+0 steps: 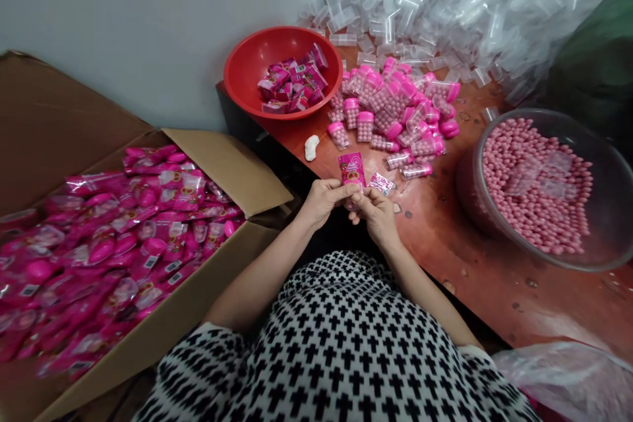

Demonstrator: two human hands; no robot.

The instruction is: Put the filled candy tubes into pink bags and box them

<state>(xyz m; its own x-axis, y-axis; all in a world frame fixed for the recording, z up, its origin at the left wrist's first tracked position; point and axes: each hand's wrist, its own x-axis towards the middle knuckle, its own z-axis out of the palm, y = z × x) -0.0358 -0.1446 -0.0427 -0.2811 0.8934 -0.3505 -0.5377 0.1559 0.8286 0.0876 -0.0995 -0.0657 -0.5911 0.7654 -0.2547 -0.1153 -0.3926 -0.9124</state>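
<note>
A small pink printed packet (351,168) is upright between my two hands, just over the table's near edge. My left hand (324,201) pinches its lower left side with thumb and fingers. At the lower right, my right hand (376,212) closes on the same packet, thumb against it. Right behind the right fingers lies a shiny pink-and-silver sticker sheet (382,183). Beyond the packet is a heap of clear tubes with pink caps (364,126), filled with pink beads or candies. The packet's bottom edge is hidden by my fingers.
A red bowl (237,89) holds pink packets at the back left. On my left stands an open cardboard box (225,175) of filled pink packages. A tub (467,178) of pink balls is at right. Empty clear tubes (415,0) pile up behind; a white lump (311,148) lies nearby.
</note>
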